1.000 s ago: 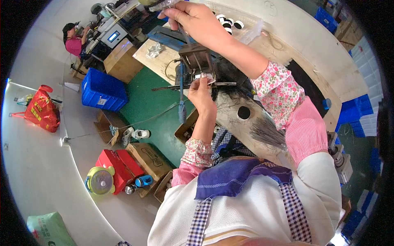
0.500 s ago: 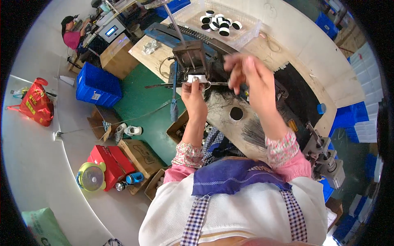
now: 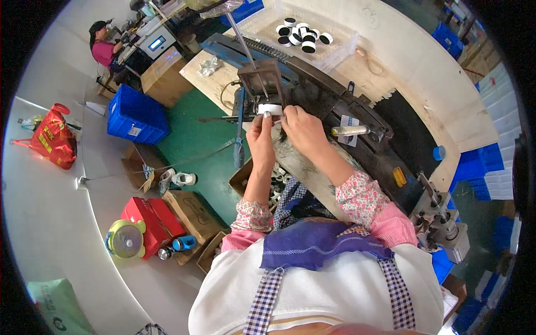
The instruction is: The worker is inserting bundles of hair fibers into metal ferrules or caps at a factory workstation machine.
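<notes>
A white round piece [image 3: 271,109] sits in the opening of the dark metal machine head [image 3: 260,81]. My left hand [image 3: 261,142] pinches it from the near side, with the thumb against its face. My right hand [image 3: 306,131] is closed at the right end of the piece, its fingertips bunched beside the machine head. Whatever lies between those fingertips is hidden. Dark loose bristles [image 3: 286,146] lie on the bench just below my hands.
A clear plastic tray [image 3: 340,53] at the back holds several white rings with black tops. A metal handle [image 3: 350,130] lies on the machine bed to the right. A blue crate [image 3: 137,114] stands on the floor at left. Another person [image 3: 103,47] works at far left.
My right hand has come down and left from above the bench to the white piece. My left hand still pinches the piece. The black-topped disc on the bench is out of sight.
</notes>
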Demonstrator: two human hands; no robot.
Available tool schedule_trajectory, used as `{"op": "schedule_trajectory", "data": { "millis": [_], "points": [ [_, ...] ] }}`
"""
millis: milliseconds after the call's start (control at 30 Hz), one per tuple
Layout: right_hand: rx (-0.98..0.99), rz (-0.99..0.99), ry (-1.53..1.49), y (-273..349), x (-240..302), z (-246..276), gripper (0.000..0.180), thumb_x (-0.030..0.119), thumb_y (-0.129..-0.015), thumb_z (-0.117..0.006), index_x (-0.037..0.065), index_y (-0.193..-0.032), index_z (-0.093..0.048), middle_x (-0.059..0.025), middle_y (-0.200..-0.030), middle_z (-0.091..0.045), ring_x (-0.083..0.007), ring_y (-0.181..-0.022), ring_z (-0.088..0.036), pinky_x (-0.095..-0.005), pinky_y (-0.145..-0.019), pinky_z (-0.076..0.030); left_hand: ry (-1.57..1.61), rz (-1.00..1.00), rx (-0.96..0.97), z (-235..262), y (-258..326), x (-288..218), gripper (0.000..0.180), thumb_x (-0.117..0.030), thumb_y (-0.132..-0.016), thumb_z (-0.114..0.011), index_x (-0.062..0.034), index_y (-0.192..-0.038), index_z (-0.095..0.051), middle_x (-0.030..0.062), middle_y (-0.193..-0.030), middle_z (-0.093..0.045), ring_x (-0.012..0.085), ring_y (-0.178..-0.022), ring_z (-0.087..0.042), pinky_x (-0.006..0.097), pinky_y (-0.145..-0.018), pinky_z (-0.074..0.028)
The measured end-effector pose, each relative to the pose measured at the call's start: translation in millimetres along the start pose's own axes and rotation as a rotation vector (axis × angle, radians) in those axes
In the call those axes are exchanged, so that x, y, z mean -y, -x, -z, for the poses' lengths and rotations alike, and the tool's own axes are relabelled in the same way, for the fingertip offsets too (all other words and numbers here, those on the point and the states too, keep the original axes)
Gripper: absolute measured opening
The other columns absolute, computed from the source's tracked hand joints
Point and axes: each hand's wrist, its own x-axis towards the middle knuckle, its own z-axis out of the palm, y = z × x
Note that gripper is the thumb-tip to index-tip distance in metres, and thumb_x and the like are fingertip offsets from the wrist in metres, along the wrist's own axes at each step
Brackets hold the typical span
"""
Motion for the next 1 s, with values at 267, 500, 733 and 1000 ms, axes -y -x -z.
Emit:
{"op": "schedule_trajectory", "data": {
  "millis": [267,500,733,1000],
  "points": [
    [-0.064,0.349,0.114,-11.6,-3.3,-6.1,0.014,0.012,-0.081,-0.06,0.003,-0.086,-0.05,-0.0101,-0.076,-0.055,-0.0257,-0.065,-0.065,-0.0336,-0.052,-0.053,-0.017,0.011,0.042,0.8,-1.0,-5.8,0.021,-0.016,-0.095,-0.054,0.0024,-0.102,-0.061,0.0023,-0.096,-0.063,0.0083,-0.086,-0.054,0.025,-0.079,-0.042],
    [-0.047,0.09,-0.423,-5.2,-5.2,-15.2,0.01,0.007,-0.085,-0.055,-0.001,-0.09,-0.052,-0.0171,-0.086,-0.06,-0.0344,-0.075,-0.063,-0.0409,-0.064,-0.05,-0.036,0.004,0.061,0.5,-5.9,-6.6,0.016,-0.012,-0.091,-0.06,0.0022,-0.098,-0.06,0.0029,-0.093,-0.063,0.006,-0.083,-0.055,0.023,-0.072,-0.044],
    [-0.132,-0.052,-0.601,-10.5,-1.6,-15.5,0.009,0.004,-0.086,-0.055,-0.002,-0.093,-0.056,-0.0201,-0.085,-0.061,-0.0375,-0.078,-0.06,-0.0433,-0.068,-0.048,-0.914,-0.462,-0.071,-4.2,-4.7,-19.3,0.01,-0.003,-0.085,-0.058,0.0045,-0.092,-0.058,0.0182,-0.083,-0.063,0.0299,-0.075,-0.061,0.036,-0.07,-0.047],
    [-0.174,-0.091,-0.584,-4.7,5.1,-13.6,0.008,0.004,-0.086,-0.055,-0.002,-0.09,-0.058,-0.0205,-0.086,-0.062,-0.038,-0.081,-0.061,-0.0435,-0.069,-0.048,0.123,0.083,-0.063,12.3,1.5,-13.8,0.015,-0.008,-0.088,-0.061,0.0023,-0.096,-0.056,0.0091,-0.085,-0.062,0.0075,-0.084,-0.053,0.028,-0.076,-0.041]
  ]
}}
